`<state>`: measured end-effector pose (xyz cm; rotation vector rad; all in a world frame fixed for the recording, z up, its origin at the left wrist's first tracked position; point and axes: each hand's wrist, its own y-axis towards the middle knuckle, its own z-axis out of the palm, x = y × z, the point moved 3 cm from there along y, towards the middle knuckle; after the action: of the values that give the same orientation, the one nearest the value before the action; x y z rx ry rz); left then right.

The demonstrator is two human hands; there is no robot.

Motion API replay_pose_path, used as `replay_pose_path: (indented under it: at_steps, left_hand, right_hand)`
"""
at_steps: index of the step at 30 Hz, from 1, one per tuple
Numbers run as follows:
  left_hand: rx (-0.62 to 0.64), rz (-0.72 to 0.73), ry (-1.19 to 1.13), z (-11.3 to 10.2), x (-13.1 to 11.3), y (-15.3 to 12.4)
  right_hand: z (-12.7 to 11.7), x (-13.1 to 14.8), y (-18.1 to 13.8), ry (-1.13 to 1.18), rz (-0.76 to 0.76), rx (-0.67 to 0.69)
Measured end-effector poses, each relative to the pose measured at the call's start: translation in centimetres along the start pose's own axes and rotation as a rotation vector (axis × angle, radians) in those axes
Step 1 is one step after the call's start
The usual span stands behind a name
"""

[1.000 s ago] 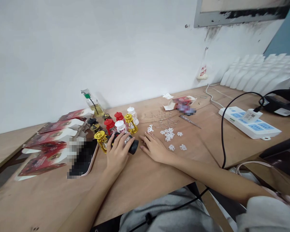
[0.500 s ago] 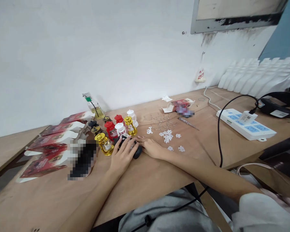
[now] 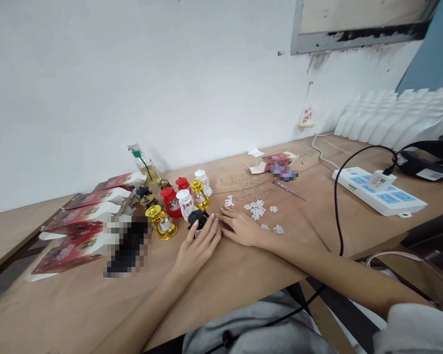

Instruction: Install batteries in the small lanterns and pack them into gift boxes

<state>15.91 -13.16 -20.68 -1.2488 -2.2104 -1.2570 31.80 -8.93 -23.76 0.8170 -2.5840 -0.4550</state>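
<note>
My left hand [image 3: 199, 242] wraps its fingers round a small black toy lantern [image 3: 198, 218] on the wooden table [image 3: 77, 305]. My right hand [image 3: 241, 227] lies flat on the table just right of it, fingers stretched toward the lantern and touching its side. Behind my hands stands a cluster of small lanterns: a gold one [image 3: 162, 222], a red one [image 3: 170, 201], a white one [image 3: 186, 201] and another gold one [image 3: 199, 192]. Small white plastic pieces [image 3: 258, 210] and thin wire parts [image 3: 245, 184] lie scattered to the right of my right hand.
Red and white cartons [image 3: 74, 226] lie stacked at the left beside a blurred dark phone [image 3: 127, 246]. A small bottle of yellow liquid [image 3: 143, 162] leans by the wall. A screwdriver [image 3: 288, 190], a white power strip [image 3: 380, 191] with a black cable [image 3: 335, 211], and white folded packs [image 3: 391, 115] sit right.
The black lantern lay on its side under my left hand; it now stands more upright, shifted right, with my left hand round it. My right hand has closed in against it.
</note>
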Motion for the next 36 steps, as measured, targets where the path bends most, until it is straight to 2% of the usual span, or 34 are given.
replay_pose_path:
  at_steps: [5, 10, 18, 22, 28, 32, 36]
  left_hand:
    - [0.042, 0.019, -0.099, -0.3, -0.9, 0.2]
    - [0.090, -0.026, -0.375, -0.4, -0.7, 0.2]
    - [0.012, 0.047, -0.799, 0.2, -1.3, -0.2]
    - [0.012, -0.023, -0.969, 1.2, -1.1, -0.5]
    - [0.075, -0.249, -0.986, 2.1, 0.6, -0.4]
    - [0.114, -0.275, -0.972, 2.2, 1.2, -0.3]
    - [0.162, -0.263, -0.926, 2.3, 1.3, -0.4]
  right_hand:
    - [0.2, 0.1, 0.1, -0.036, 0.024, 0.041]
    - [0.6, -0.4, 0.9, 0.075, -0.042, 0.106]
    - [0.9, -0.5, 1.0, 0.148, -0.135, 0.093]
    - [0.8, 0.0, 0.8, 0.116, -0.122, 0.105]
    - [0.4, 1.1, 0.4, 0.006, -0.084, 0.122]
    - [-0.2, 1.1, 0.2, -0.092, 0.027, 0.082]
    - [-0.5, 1.1, -0.1, -0.075, 0.074, 0.069]
